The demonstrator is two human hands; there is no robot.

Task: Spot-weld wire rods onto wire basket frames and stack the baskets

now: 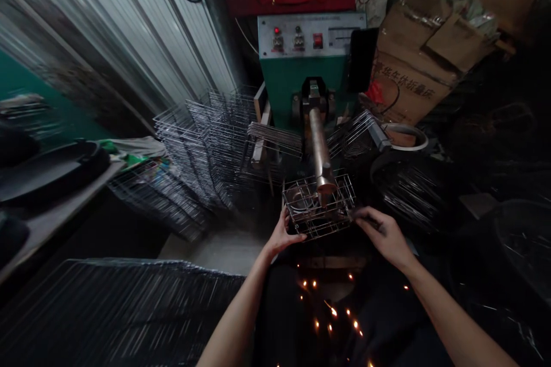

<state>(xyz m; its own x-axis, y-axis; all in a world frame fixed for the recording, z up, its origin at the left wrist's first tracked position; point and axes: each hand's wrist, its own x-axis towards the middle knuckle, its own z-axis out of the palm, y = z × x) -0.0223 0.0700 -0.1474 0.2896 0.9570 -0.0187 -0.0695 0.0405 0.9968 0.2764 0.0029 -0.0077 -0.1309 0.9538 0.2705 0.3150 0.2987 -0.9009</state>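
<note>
A small wire basket [318, 229] sits under the thick metal arm [319, 149] of a green machine [282, 86]. My left hand [282, 235] grips its near left corner, thumb along the lower edge. At the right end of the basket, my right hand [383, 233] has its fingers pinched together; what lies between the fingertips is too small and dark to make out. Orange sparks [333, 312] are scattered below the basket, above my lap.
Stacked wire racks [206, 149] stand left of the machine, with more wire grids [129, 309] at lower left. Bundled wires [408, 189] lie to the right. Behind them is a cardboard box [413, 69]. A bench [64, 215] edges the far left.
</note>
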